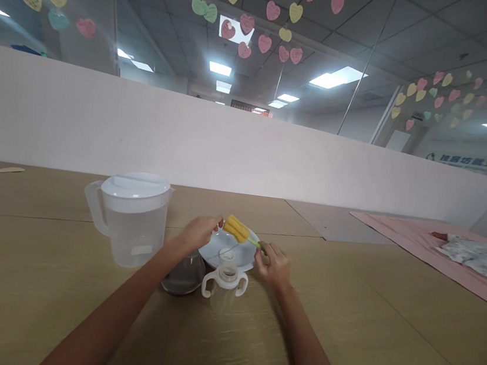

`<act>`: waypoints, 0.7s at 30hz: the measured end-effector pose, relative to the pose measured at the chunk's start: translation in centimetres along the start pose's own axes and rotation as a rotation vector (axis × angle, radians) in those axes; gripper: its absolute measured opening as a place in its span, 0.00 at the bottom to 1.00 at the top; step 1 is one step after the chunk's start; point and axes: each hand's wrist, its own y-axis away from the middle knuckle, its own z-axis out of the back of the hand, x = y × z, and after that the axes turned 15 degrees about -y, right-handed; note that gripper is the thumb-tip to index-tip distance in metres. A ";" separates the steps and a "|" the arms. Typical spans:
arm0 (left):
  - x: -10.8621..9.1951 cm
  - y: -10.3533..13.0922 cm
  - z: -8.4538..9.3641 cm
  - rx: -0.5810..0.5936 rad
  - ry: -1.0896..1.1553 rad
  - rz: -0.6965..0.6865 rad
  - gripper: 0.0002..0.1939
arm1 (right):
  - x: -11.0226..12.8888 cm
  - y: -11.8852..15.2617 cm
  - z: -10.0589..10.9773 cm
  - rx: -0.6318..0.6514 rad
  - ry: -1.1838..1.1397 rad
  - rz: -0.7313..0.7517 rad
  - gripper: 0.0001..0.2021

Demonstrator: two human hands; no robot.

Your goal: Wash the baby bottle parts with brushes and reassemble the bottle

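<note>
A yellow sponge brush (pixel 236 228) with a thin green handle is held level over a white bowl (pixel 243 258). My right hand (pixel 275 264) grips the end of its handle. At the sponge's left tip is my left hand (pixel 202 231), its fingers pinched together; whether they hold the sponge or something small is hard to make out. Small clear and white parts (pixel 226 255) lie in the bowl. In front of it stands a clear baby bottle (pixel 224 290) with two white handles and an open top. A dark transparent container (pixel 185 275) sits under my left wrist.
A lidded translucent pitcher (pixel 134 222) stands left of my left forearm. On the right, a pink cloth (pixel 401 236) bears a patterned garment (pixel 478 256). A flat pale piece (pixel 10 170) lies far left. The wooden table (pixel 343 313) ends at the lower right; a white wall (pixel 229 151) rises behind.
</note>
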 end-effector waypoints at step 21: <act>-1.0 0.0 3.2 -0.424 0.284 0.221 0.07 | 0.7 -0.5 0.1 -0.029 0.032 0.088 0.07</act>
